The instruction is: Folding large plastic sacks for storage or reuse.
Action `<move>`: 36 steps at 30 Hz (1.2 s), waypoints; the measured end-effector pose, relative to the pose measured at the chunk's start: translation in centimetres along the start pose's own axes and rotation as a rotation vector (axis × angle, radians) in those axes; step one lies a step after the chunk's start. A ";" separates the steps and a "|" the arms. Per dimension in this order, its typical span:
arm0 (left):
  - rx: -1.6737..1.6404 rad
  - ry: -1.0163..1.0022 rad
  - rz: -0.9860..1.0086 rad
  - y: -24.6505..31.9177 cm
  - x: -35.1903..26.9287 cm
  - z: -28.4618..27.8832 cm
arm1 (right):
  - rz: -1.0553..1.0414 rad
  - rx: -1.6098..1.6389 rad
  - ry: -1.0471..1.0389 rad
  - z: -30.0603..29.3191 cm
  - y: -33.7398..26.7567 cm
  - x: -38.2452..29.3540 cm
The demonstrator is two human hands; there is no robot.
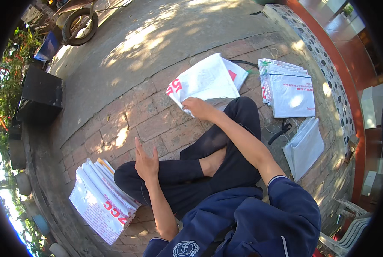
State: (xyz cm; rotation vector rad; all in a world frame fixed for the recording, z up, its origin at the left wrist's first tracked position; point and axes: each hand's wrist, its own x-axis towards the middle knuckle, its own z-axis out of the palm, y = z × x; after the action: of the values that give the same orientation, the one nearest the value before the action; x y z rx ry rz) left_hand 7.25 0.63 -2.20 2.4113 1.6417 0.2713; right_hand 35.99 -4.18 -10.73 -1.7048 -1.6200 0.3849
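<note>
My right hand grips the near edge of a white woven plastic sack with red print, partly folded on the bricks before my crossed legs. My left hand is raised over my left knee, fingers apart, holding nothing. Left of that knee lies a stack of folded printed sacks. Another pile of folded sacks lies on the right, past my right knee. Nearer to me on that side is a plain white folded sack.
A black strap and loose threads lie by the right-hand pile. Beyond the brick paving is a concrete strip with a wheelbarrow wheel. A black planter box stands left. A pebbled step edge and stacked plastic chairs are right.
</note>
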 end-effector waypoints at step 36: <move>-0.742 1.048 -0.269 2.5 16.3 -9.2 | 0.675 0.645 0.719 5.9 -6.1 -5.4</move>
State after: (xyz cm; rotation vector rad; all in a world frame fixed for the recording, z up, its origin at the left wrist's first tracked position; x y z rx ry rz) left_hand 12.86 15.56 7.87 1.4655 1.6608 1.9172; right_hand 26.79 -7.98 -12.06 -1.5551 -0.3199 0.4706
